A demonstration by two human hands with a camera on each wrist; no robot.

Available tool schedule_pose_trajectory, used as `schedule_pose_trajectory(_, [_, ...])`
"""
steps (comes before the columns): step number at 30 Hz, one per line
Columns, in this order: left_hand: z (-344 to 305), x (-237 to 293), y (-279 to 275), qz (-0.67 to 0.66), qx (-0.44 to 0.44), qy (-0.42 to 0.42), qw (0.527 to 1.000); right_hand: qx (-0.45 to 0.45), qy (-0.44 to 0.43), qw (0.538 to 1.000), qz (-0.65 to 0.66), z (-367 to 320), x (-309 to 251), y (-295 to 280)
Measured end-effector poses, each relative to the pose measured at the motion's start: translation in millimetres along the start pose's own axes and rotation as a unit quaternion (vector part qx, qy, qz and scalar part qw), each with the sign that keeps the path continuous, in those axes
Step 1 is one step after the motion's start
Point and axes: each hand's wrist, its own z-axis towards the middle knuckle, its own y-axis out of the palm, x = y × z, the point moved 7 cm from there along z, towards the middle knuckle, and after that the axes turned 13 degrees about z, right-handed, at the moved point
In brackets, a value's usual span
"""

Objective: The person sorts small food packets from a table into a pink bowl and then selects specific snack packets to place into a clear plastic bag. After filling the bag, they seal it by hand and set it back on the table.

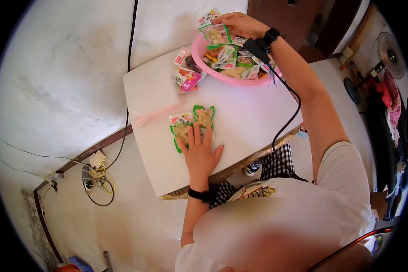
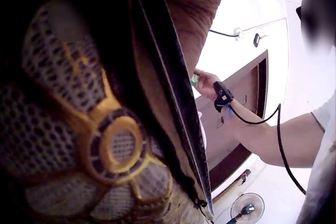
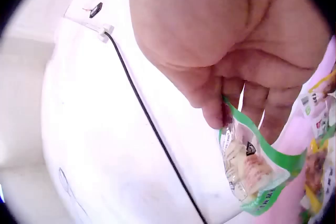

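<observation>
My left hand (image 1: pixel 198 154) lies with straight, spread fingers on two green-edged snack packets (image 1: pixel 203 115) on the white table. Through their clear plastic, pale food shows. Over the far rim of a pink basin (image 1: pixel 198 54), my right hand (image 1: pixel 244 25) pinches another green-edged packet (image 1: pixel 216 34) between thumb and fingers. In the right wrist view that packet (image 3: pixel 249 166) hangs below the fingers, pale pieces inside it. Several similar packets (image 1: pixel 233 61) fill the basin. From the left wrist, the right hand (image 2: pixel 207 85) appears in the distance beyond the table's edge.
Left of the basin lies a small pile of packets (image 1: pixel 187 75), some red and pink. Pale pink strands (image 1: pixel 156 112) lie on the white table (image 1: pixel 240 122). A black cable (image 1: pixel 294 111) runs from the right wrist past the table edge. A wall (image 1: pixel 77 59) borders the left side.
</observation>
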Motion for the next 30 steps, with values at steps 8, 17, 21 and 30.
schedule_pose_trajectory(8, [-2.9,2.1,6.8,0.016,0.045,0.016,0.999,-0.132,-0.008,0.991,-0.036,-86.8,7.5,32.2])
schedule_pose_trajectory(17, [-5.6,2.4,7.8,0.009,0.084,0.018,0.996,-0.214,0.072,0.956,-0.189,-155.8,102.5,72.8])
schedule_pose_trajectory(21, [-9.0,0.0,-2.0,0.036,0.133,0.009,0.99,-0.267,0.01,0.924,-0.274,-172.2,111.5,110.1])
schedule_pose_trajectory(30, [-50.1,-2.4,0.6,-0.6,-0.094,-0.138,0.782,-0.33,-0.143,0.862,-0.356,-210.3,107.5,205.6])
